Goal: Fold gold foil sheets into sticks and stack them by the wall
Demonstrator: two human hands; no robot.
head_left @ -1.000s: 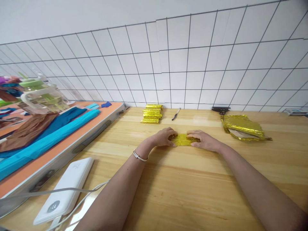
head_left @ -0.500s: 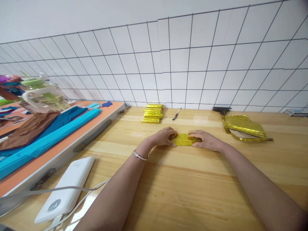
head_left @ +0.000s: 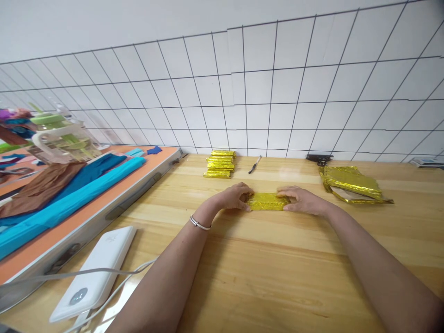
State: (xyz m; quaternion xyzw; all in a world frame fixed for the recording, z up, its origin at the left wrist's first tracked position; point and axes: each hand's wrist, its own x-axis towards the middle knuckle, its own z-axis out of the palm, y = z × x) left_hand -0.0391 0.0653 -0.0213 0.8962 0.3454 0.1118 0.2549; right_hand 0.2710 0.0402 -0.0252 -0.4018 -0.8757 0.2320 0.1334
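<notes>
A piece of shiny gold foil lies flat on the wooden table, its front part looking folded or rolled. My left hand grips its left end, thumb at the near edge and fingers over the far side. At the right end, my right hand holds it the same way. Behind my left hand, several gold foil rolls lie side by side in a stack-like row. A stack of gold foil sheets rests to the right, with a pale layer showing inside.
A pen and a black clip-like object lie near the tiled wall. On the left, an orange board carries blue and brown crepe-like sheets and a green-lidded jug. A white power bank with cables sits in front.
My hands have moved slightly apart toward the two ends of the foil, the right one more, so more of the foil shows between them.
</notes>
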